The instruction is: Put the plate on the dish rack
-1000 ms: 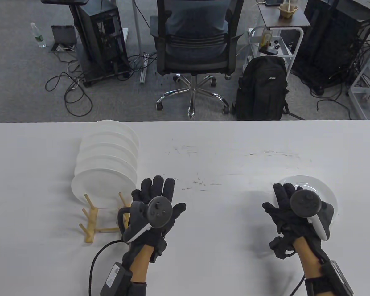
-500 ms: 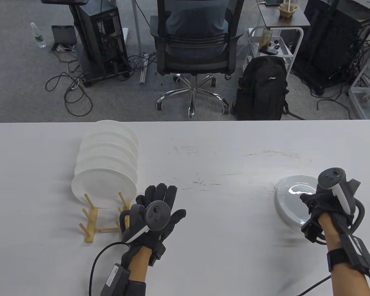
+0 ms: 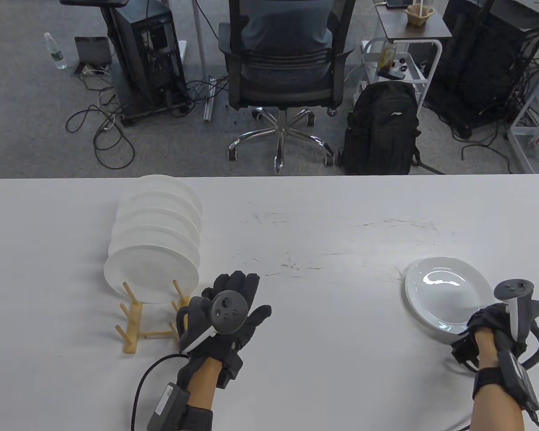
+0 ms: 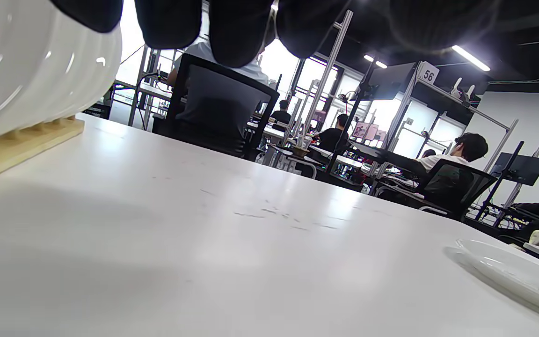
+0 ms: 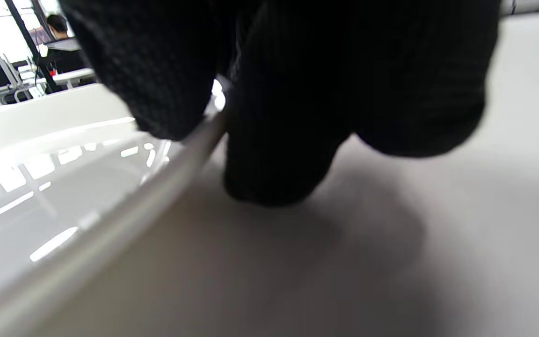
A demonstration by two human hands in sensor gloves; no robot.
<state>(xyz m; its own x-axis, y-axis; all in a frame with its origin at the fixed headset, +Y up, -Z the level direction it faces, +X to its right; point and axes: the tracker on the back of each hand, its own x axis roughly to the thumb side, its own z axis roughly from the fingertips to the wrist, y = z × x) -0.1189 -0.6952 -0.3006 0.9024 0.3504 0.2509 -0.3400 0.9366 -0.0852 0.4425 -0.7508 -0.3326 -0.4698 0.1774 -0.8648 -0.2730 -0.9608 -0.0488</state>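
Observation:
A white plate [image 3: 444,289] lies on the table at the right. My right hand [image 3: 475,321] grips its near right rim. In the right wrist view my fingertips [image 5: 176,93] pinch that rim [image 5: 110,220]. The wooden dish rack [image 3: 134,324] stands at the left and holds several white plates [image 3: 155,238] on edge; its nearest slots are bare. My left hand [image 3: 240,289] lies flat on the table just right of the rack, fingers spread, holding nothing. In the left wrist view the rack [image 4: 17,145] with its plates [image 4: 31,61] is at the left and the loose plate [image 4: 513,276] at the far right.
The white table [image 3: 323,233] has faint scuff marks in the middle. Behind its far edge are an office chair [image 3: 280,67], a black backpack [image 3: 382,130] and computer towers on the floor. A cable [image 3: 139,386] trails from my left wrist.
My right hand came off the top of the plate, swung round to its near right side and took hold of the rim. My left hand drew back slightly toward me.

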